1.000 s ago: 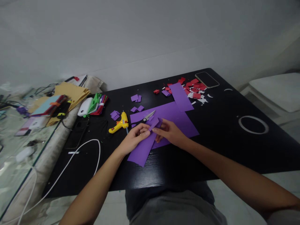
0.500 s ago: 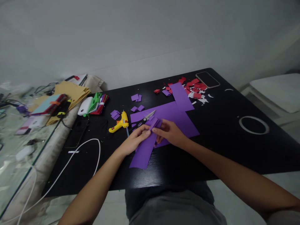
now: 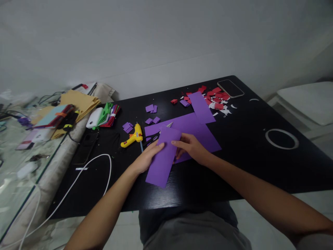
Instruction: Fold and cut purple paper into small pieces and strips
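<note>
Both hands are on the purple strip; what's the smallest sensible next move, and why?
I'd probably ease the purple strip slightly toward the body, using both the left hand and right hand, because its far end hides part of the scissors, whose blade tips show beyond it.

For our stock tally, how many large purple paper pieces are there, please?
3: a held strip between the left hand and right hand, a wide sheet under the scissors, a far strip overlapping it. More may be hidden.
</note>
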A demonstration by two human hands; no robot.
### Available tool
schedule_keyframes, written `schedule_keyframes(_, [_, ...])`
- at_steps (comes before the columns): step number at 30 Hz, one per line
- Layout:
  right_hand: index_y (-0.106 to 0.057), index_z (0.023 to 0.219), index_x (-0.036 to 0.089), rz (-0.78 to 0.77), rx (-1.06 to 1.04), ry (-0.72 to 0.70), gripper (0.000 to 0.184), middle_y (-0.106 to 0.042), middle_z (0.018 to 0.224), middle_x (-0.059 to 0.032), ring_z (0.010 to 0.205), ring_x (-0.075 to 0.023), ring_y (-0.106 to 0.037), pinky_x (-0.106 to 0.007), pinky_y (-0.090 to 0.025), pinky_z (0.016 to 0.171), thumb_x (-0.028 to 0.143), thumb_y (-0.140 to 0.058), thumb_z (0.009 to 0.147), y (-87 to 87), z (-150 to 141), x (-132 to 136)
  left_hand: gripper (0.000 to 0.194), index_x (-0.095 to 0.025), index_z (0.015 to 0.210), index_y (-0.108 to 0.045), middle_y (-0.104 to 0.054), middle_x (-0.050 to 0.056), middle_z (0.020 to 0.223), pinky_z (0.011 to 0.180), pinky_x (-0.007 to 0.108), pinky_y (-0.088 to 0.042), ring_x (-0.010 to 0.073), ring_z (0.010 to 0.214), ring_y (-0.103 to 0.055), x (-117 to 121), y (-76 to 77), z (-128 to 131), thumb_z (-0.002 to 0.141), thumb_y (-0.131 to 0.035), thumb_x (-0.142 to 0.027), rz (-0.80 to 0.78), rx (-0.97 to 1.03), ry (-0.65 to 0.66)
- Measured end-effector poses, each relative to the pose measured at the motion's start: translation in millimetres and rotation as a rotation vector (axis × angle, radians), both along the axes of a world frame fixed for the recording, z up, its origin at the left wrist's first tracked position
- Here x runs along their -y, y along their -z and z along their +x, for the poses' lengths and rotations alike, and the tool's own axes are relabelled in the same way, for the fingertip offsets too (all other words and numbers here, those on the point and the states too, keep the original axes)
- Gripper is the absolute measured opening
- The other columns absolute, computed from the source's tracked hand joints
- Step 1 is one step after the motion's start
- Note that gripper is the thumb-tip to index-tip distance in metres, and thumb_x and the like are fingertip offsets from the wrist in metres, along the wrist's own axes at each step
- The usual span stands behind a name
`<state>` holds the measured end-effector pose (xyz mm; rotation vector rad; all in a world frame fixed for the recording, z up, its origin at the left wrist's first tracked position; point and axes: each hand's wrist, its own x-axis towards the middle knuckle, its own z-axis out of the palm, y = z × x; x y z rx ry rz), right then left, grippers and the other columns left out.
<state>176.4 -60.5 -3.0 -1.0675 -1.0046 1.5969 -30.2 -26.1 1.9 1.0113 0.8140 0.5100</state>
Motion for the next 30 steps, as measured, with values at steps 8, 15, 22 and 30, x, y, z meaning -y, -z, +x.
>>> schedule_keyframes(8, [-0.068, 0.085, 0.017, 0.018, 0.038, 0.073, 0.033, -0.068, 0.074, -0.0007, 0.062, -0.0146, -0.066, -0.027, -0.060, 0.054, 0.044, -0.084, 0.074, 5.2, 0.3, -1.5, 0.053, -0.019, 0.103, -0.081, -0.080, 0.008, 0.100, 0.085, 0.040, -0.058, 0.0279, 0.094, -0.073, -4.9, 10.4, 3.5, 0.073, -0.084, -0.062, -0.013, -0.022, -0.183])
schedule_keyframes(15, [-0.072, 0.085, 0.017, -0.002, -0.004, 0.084, 0.036, -0.068, 0.075, -0.0003, 0.061, -0.0131, -0.065, -0.025, -0.059, 0.051, 0.047, -0.087, 0.073, 0.9, 2.6, -2.2, 0.053, -0.012, 0.106, -0.080, -0.081, 0.010, 0.099, 0.073, 0.030, -0.054, 0.0212, 0.081, -0.071, -2.0, 0.2, 1.3, 0.075, -0.085, -0.055, -0.034, -0.186, -0.322])
schedule_keyframes(22, [-0.076, 0.090, 0.018, -0.020, -0.061, 0.113, 0.037, -0.073, 0.082, -0.0025, 0.070, -0.0170, -0.070, -0.029, -0.064, 0.056, 0.045, -0.090, 0.070, 0.9, 0.7, -2.1, 0.044, -0.010, 0.105, -0.079, -0.081, 0.011, 0.088, 0.068, 0.029, -0.058, 0.0197, 0.067, -0.072, 0.6, -12.0, 5.4, 0.083, -0.080, -0.048, -0.173, -0.045, -0.164])
schedule_keyframes(30, [-0.074, 0.091, 0.018, -0.004, -0.060, 0.121, 0.035, -0.074, 0.087, -0.0033, 0.075, -0.0180, -0.071, -0.030, -0.065, 0.059, 0.042, -0.089, 0.071, 4.4, 0.6, -3.8, 0.050, -0.008, 0.109, -0.079, -0.082, 0.014, 0.095, 0.070, 0.030, -0.059, 0.0241, 0.077, -0.076, 1.0, -8.0, 7.7, 0.086, -0.077, -0.052, -0.144, -0.005, -0.094])
